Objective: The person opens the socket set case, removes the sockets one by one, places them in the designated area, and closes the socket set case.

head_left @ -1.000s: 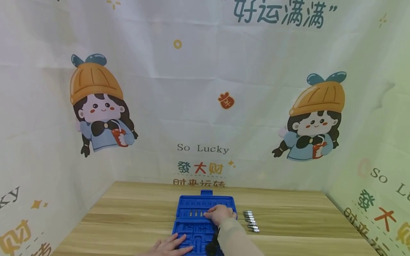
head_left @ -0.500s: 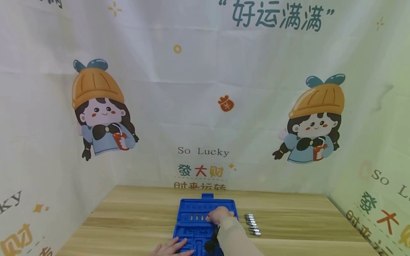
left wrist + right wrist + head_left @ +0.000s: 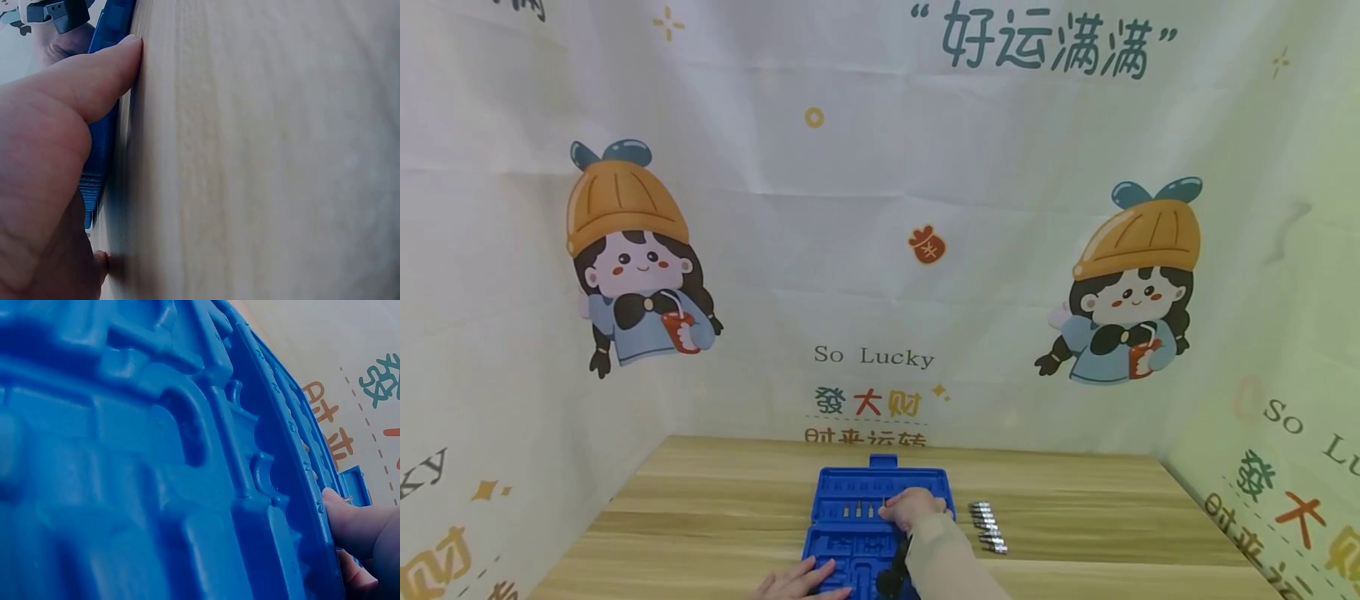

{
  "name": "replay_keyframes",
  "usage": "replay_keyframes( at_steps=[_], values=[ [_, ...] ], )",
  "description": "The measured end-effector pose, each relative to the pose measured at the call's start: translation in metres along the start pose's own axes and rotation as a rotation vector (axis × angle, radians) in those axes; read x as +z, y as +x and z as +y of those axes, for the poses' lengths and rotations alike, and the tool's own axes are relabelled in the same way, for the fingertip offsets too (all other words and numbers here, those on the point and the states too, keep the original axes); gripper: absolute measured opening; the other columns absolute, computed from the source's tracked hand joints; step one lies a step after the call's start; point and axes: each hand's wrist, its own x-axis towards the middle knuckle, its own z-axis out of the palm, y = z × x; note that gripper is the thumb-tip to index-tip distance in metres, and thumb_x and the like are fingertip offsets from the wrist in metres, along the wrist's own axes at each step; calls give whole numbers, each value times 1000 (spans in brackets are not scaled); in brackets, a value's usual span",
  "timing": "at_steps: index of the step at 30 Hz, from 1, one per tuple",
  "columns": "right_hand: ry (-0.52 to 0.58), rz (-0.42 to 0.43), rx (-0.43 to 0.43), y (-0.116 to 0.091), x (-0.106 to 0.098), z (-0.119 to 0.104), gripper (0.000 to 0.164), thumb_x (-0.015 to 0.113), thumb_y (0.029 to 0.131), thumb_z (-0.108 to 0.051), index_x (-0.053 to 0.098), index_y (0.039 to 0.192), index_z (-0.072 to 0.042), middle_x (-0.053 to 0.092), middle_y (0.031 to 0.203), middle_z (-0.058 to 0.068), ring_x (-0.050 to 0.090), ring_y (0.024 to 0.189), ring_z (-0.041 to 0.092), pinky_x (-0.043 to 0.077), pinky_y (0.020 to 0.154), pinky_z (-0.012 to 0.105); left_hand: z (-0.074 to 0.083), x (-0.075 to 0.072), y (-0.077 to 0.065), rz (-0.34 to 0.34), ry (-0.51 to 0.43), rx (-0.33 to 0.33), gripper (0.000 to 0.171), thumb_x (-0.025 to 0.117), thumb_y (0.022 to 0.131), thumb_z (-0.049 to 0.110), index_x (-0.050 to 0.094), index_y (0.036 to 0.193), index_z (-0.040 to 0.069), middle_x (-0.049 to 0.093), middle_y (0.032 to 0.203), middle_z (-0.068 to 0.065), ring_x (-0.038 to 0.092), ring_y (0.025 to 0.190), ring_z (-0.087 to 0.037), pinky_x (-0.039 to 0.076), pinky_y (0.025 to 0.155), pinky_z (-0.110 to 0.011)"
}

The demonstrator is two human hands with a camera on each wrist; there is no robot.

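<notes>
My right grip (image 3: 913, 507) pinches a small bit (image 3: 884, 502) at the blue case's lined far half (image 3: 883, 482) — left grip (image 3: 793, 581) lies loosely spread on the near half (image 3: 842, 533).

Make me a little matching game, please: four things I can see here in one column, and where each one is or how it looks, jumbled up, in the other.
Things
1. blue case
2. short row of small bits
3. longer line of silvery pieces
4. cloth backdrop

Places and states
A. pale, printed with cartoon figures
B. on the table, to the right of the case
C. lying open
D. inside the far half of the case

Right pairs: 1-C, 2-D, 3-B, 4-A
</notes>
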Motion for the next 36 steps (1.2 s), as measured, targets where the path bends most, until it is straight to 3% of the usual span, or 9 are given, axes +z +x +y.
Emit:
replay_keyframes(
  at_steps=[6,11,16,20,23,25,28,31,36],
  values=[
    [39,4,-7,0,1,1,10,80,79,-24,72,76,-19,56,115,19,31,125,53,19,100,69,2,-4,1,-46,-6,-9,44,46,92,63,47,135,55,43,148,6,37,135,-38,22,89,-80],
    [126,13,-68,0,0,4,7,78,81,-21,73,80,-17,59,111,14,29,127,52,14,102,69,4,-5,0,-35,13,-8,45,46,90,66,46,134,56,42,149,6,37,135,-38,22,88,-80],
    [236,-20,-157,-1,-5,8,11,73,86,-16,70,93,-7,63,105,10,32,125,49,25,101,63,6,-4,-1,-24,21,-10,45,44,90,67,46,134,56,43,148,7,38,135,-37,23,89,-79],
    [305,-56,-238,-3,-9,12,15,68,89,-11,65,98,1,62,103,14,50,102,37,43,83,47,6,-3,-1,-21,26,-6,45,43,91,67,46,135,56,43,148,7,38,135,-36,24,89,-79],
    [338,-78,-278,-5,-10,14,12,65,91,-8,61,97,2,63,101,15,51,78,24,40,66,36,5,-2,-2,-10,47,9,46,43,91,67,44,136,56,42,148,7,38,135,-35,25,89,-79],
    [348,-85,-287,-5,-10,16,11,64,91,-7,59,95,1,65,100,14,49,74,20,37,63,33,4,-1,-3,0,58,18,47,43,91,67,43,136,56,42,149,8,38,136,-34,25,88,-78],
    [342,-101,-301,-3,-14,18,11,65,91,-8,61,97,1,65,101,13,52,78,20,40,66,34,4,1,-5,15,68,32,46,43,91,66,43,136,56,41,149,8,38,136,-33,26,87,-78],
    [338,-129,-323,-2,-22,18,16,66,91,-8,64,102,3,63,106,14,57,92,27,47,78,43,4,0,-5,8,65,27,47,44,91,67,43,136,57,41,149,8,37,136,-34,25,88,-79],
    [356,-183,-320,-4,-37,22,17,67,89,-9,66,102,3,63,104,12,58,99,29,46,86,49,4,-6,-4,-45,51,15,48,45,90,67,43,136,56,40,150,7,35,137,-36,24,88,-79]
  ],
)
